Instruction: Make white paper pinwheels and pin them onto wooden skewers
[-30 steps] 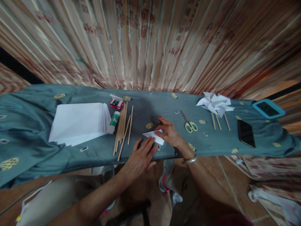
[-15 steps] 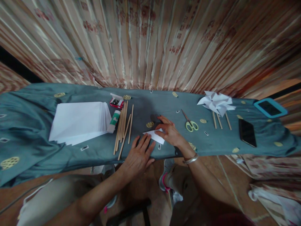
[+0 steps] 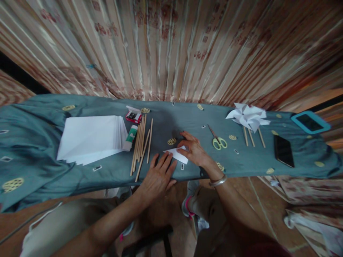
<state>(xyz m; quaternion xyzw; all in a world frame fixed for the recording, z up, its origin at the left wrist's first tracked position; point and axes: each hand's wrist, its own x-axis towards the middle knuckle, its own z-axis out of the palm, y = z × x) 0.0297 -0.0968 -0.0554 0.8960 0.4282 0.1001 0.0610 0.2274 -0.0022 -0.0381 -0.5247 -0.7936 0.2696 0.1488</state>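
Note:
A small folded white paper [image 3: 177, 154] lies on the teal cloth [image 3: 254, 160] near the front edge. My left hand [image 3: 158, 176] lies flat with fingers stretched out, its fingertips at the paper's left corner. My right hand [image 3: 195, 150] rests on the paper's right part, fingers spread and pressing down. A metal bangle [image 3: 217, 182] sits on my right wrist.
A stack of white sheets [image 3: 89, 137] lies at the left, with a glue stick [image 3: 130, 136], a small red box [image 3: 133, 116] and several wooden sticks [image 3: 141, 144] beside it. Green-handled scissors [image 3: 217, 139], paper pinwheels [image 3: 248, 117] on sticks, a dark phone [image 3: 283, 150] and a blue-cased tablet [image 3: 309, 122] lie to the right.
My left hand has slid a little toward the front edge, off most of the paper. My right hand stays on the paper.

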